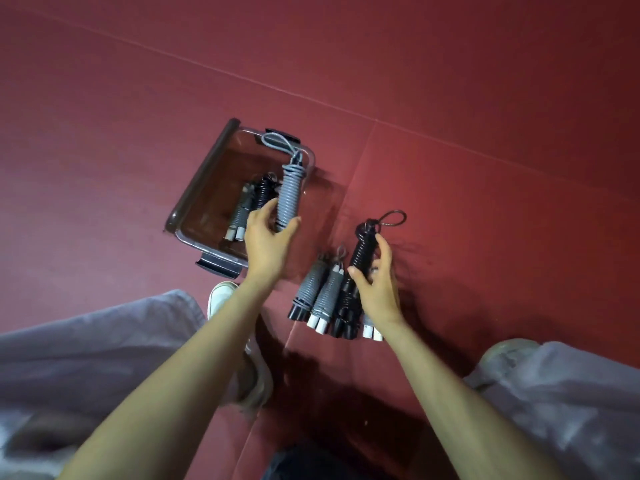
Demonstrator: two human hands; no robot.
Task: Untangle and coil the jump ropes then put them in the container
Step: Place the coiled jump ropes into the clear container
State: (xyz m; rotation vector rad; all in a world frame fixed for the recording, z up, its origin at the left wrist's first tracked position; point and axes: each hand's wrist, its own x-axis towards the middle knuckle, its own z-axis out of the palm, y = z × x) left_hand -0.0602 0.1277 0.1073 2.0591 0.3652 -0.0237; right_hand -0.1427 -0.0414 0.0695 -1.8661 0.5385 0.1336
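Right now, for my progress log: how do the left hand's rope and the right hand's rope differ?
Colour: the left hand holds a grey rope, the right hand a black rope. Place: the grey rope is over the container, the black rope over the floor beside other ropes. Both are coiled, with a loop at the far end.

Dark red floor mats are covering the ground under dim light, with thin pale seams running between them.
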